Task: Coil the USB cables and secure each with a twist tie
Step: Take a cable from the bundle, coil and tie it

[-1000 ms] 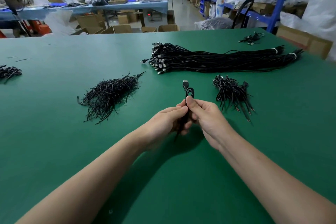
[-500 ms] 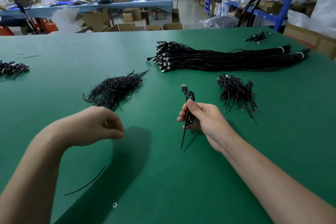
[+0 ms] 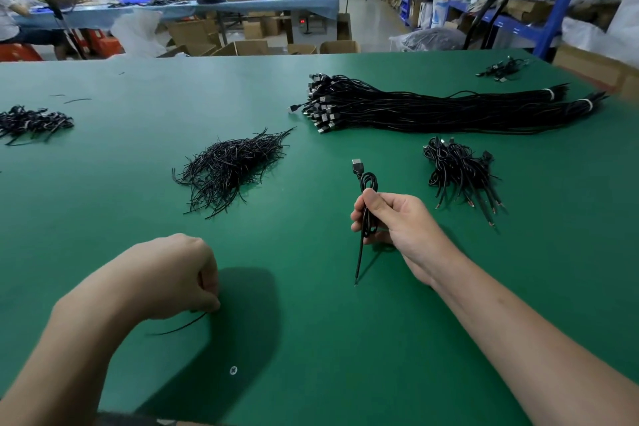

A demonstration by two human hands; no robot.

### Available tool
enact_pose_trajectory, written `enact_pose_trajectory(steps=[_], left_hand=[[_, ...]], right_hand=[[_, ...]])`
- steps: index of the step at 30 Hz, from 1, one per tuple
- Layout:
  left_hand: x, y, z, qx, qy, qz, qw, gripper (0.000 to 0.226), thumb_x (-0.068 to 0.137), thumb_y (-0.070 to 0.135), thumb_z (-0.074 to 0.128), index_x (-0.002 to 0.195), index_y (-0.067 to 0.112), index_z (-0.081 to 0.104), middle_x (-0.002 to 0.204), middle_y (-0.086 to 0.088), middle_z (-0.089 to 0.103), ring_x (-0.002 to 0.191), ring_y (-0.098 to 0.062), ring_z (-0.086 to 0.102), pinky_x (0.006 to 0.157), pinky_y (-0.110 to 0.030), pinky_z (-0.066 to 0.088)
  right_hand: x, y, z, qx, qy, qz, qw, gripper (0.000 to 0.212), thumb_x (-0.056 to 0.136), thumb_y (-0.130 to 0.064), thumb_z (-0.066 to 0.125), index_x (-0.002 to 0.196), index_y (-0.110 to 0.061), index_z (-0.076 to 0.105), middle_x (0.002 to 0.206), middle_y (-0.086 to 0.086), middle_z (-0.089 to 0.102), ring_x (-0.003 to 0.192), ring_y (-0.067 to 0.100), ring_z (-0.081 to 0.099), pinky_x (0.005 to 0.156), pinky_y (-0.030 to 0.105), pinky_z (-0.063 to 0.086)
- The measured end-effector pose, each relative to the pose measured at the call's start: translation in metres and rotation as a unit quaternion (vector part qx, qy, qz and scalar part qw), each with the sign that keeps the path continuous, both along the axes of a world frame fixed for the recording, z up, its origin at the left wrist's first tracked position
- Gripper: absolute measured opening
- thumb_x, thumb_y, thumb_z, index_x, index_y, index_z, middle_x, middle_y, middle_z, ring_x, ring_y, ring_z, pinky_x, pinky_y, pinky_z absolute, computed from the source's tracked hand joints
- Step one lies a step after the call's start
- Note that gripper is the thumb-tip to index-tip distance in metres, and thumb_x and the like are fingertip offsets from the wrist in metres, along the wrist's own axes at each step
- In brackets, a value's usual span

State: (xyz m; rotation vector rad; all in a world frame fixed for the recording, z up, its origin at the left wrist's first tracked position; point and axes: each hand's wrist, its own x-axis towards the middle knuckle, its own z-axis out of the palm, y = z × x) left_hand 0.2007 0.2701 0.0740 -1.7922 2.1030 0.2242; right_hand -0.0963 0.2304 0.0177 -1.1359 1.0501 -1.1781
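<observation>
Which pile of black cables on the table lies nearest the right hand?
The small pile of coiled cables, just right of the right hand; the long straight bundle lies farther back.

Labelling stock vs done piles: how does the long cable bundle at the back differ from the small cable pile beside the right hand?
The long cable bundle lies stretched straight, white bands near one end; the small cable pile holds short coiled cables. The bundle is far longer than the pile. Both are black, on the green table.
</observation>
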Motion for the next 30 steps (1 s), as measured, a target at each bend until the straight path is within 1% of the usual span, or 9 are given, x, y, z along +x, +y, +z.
enact_pose_trajectory(steps=[7, 9, 11, 15, 19, 22, 25, 27, 30], left_hand=[[0.002, 0.000, -0.005, 0.012, 0.030, -0.027, 0.999, 0.008, 0.072, 0.043, 0.064, 0.073, 0.035, 0.067, 0.070, 0.019, 0.067, 0.069, -0.003, 0.064, 0.069, -0.025, 0.056], [-0.002, -0.004, -0.004, 0.013, 0.075, -0.048, 0.996, 0.009, 0.075, 0.040, 0.064, 0.075, 0.032, 0.068, 0.070, 0.018, 0.067, 0.069, -0.003, 0.064, 0.072, -0.027, 0.056], [-0.010, -0.009, -0.001, 0.003, 0.172, -0.079, 0.982, 0.007, 0.080, 0.030, 0.067, 0.074, 0.030, 0.067, 0.071, 0.016, 0.068, 0.068, -0.003, 0.063, 0.071, -0.025, 0.053], [-0.040, -0.024, 0.013, -0.014, 0.348, -0.158, 0.924, 0.020, 0.089, 0.013, 0.070, 0.078, 0.029, 0.065, 0.073, 0.010, 0.071, 0.066, -0.007, 0.065, 0.068, -0.027, 0.054], [-0.087, -0.051, 0.011, -0.075, 0.525, -0.183, 0.828, 0.011, 0.096, 0.009, 0.067, 0.092, 0.019, 0.064, 0.080, 0.003, 0.072, 0.071, -0.011, 0.067, 0.066, -0.027, 0.052], [-0.123, -0.069, -0.008, -0.099, 0.638, -0.116, 0.755, 0.009, 0.098, 0.008, 0.065, 0.103, 0.014, 0.060, 0.083, -0.001, 0.073, 0.064, -0.020, 0.071, 0.055, -0.028, 0.050], [-0.145, -0.080, -0.035, -0.109, 0.724, 0.005, 0.681, 0.018, 0.098, 0.008, 0.065, 0.114, 0.010, 0.057, 0.081, -0.003, 0.071, 0.060, -0.018, 0.065, 0.053, -0.028, 0.050], [-0.152, -0.082, -0.052, -0.087, 0.747, 0.071, 0.655, 0.018, 0.098, 0.006, 0.064, 0.114, 0.008, 0.057, 0.077, -0.001, 0.070, 0.060, -0.013, 0.062, 0.055, -0.027, 0.050], [-0.158, -0.080, -0.068, -0.037, 0.761, 0.091, 0.642, 0.012, 0.100, 0.004, 0.061, 0.109, 0.009, 0.058, 0.073, 0.001, 0.068, 0.064, -0.011, 0.062, 0.060, -0.024, 0.052]], right_hand=[[0.000, 0.002, 0.000, -0.007, 0.001, 0.003, 1.000, 0.034, 0.090, -0.042, 0.063, 0.089, -0.009, 0.069, 0.080, 0.005, 0.075, 0.074, 0.017, 0.073, 0.058, 0.022, 0.055], [0.000, 0.003, 0.000, -0.012, -0.006, 0.005, 1.000, 0.031, 0.093, -0.039, 0.061, 0.089, -0.009, 0.067, 0.078, 0.006, 0.074, 0.075, 0.022, 0.075, 0.060, 0.025, 0.057], [0.000, 0.003, 0.001, -0.015, -0.013, 0.013, 1.000, 0.030, 0.097, -0.036, 0.060, 0.090, -0.007, 0.066, 0.074, 0.005, 0.071, 0.072, 0.024, 0.074, 0.062, 0.031, 0.061], [0.000, 0.005, 0.003, -0.002, -0.035, 0.036, 0.999, 0.030, 0.096, -0.036, 0.061, 0.089, -0.006, 0.063, 0.067, 0.001, 0.061, 0.055, 0.016, 0.062, 0.051, 0.033, 0.057], [-0.003, 0.002, 0.002, 0.020, -0.061, 0.023, 0.998, 0.032, 0.090, -0.039, 0.062, 0.087, -0.007, 0.060, 0.063, -0.002, 0.055, 0.047, 0.011, 0.047, 0.041, 0.024, 0.044], [-0.007, 0.001, 0.001, 0.024, -0.067, 0.015, 0.997, 0.030, 0.092, -0.036, 0.060, 0.086, -0.006, 0.059, 0.062, -0.002, 0.053, 0.045, 0.009, 0.041, 0.038, 0.020, 0.034], [-0.011, 0.000, 0.000, 0.002, -0.054, 0.001, 0.999, 0.029, 0.097, -0.032, 0.059, 0.086, -0.006, 0.060, 0.062, -0.002, 0.054, 0.045, 0.009, 0.041, 0.037, 0.019, 0.032], [-0.013, -0.002, 0.000, -0.027, -0.032, -0.007, 0.999, 0.028, 0.100, -0.029, 0.058, 0.086, -0.005, 0.062, 0.063, -0.001, 0.054, 0.045, 0.009, 0.041, 0.037, 0.020, 0.032], [-0.012, -0.004, -0.004, -0.061, 0.038, -0.007, 0.997, 0.029, 0.102, -0.026, 0.056, 0.083, -0.006, 0.064, 0.062, -0.002, 0.054, 0.045, 0.010, 0.039, 0.038, 0.019, 0.030]])
